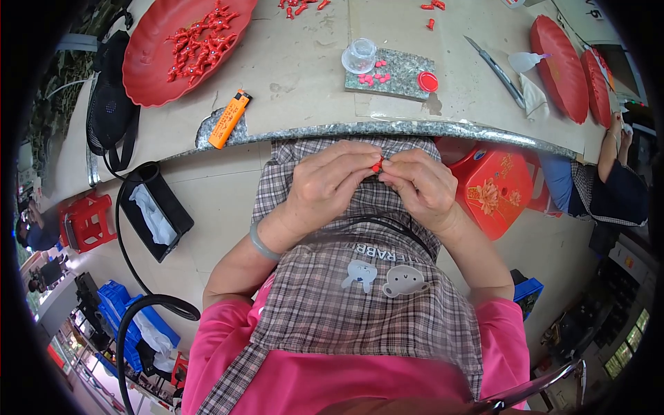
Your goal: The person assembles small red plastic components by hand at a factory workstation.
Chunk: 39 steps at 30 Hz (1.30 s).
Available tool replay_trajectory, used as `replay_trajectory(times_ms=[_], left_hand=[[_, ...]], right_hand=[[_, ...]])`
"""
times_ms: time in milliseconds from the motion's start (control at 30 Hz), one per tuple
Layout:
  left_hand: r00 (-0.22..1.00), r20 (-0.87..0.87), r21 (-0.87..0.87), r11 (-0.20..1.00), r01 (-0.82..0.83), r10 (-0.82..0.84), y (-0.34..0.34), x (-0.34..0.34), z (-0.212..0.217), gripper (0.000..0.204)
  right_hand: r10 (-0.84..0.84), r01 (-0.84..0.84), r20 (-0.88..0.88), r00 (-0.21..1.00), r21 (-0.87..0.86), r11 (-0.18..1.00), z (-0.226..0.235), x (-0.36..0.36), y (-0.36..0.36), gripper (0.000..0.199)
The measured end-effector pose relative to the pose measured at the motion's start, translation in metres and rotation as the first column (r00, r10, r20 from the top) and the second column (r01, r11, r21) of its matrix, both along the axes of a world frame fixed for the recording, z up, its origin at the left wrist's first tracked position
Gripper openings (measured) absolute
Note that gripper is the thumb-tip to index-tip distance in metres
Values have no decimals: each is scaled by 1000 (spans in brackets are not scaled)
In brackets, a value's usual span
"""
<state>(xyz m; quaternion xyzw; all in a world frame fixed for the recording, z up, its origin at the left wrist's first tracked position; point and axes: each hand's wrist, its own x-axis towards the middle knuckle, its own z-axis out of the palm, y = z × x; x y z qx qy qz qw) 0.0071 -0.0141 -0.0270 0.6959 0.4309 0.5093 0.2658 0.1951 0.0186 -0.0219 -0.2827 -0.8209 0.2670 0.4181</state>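
Tiled floor below, pale work surface point(304, 83) with a speckled stone edge ahead. Nearest: checked apron point(360, 297) over a pink shirt, lap-level. Left hand point(332, 183) and right hand point(422, 185) meet just under the surface edge, fingers point(360, 168) of both pinched narrow around a small red piece point(377, 166); most of it is hidden by the fingertips, shape unclear. Grey bangle point(261, 243) on the left wrist.

Left on the floor, a black box point(153, 211) holds crumpled white material; red plastic stool point(494, 188) to the right.

On the surface: orange lighter point(229, 119) near the edge, a stone tile point(391, 75) carrying a clear cup point(360, 55), contents unreadable, a few red bits and a red cap point(428, 81). Farther left, a red tray point(180, 41) holds a heap of small red parts. A knife-like tool point(496, 70) lies right of the tile, then two more red trays point(559, 68) seen edge-on, contents hidden. Loose red bits at the far rim are cut off by the frame. Another person's arm point(612, 149) shows at far right, mostly cropped.
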Motion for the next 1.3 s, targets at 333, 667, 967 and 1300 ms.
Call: replay_trajectory(times_ms=[333, 667, 967, 1300], left_hand=[[1000, -15, -9, 1000, -8, 8, 1, -1, -1, 17], [1000, 7, -154, 988, 1, 0, -1, -2, 0, 19], [989, 136, -333, 938, 96, -53, -1, -3, 5, 18], [969, 236, -423, 891, 164, -66, 1, -2, 9, 17]], right_hand=[[3, -3, -26, 1000, -8, 1000, -5, -1, 1, 21], [34, -34, -3, 999, 81, 996, -9, 1, 5, 26], [146, -152, 54, 988, 121, 981, -1, 9, 11, 22], [115, -116, -14, 993, -55, 992, 8, 11, 13, 21]])
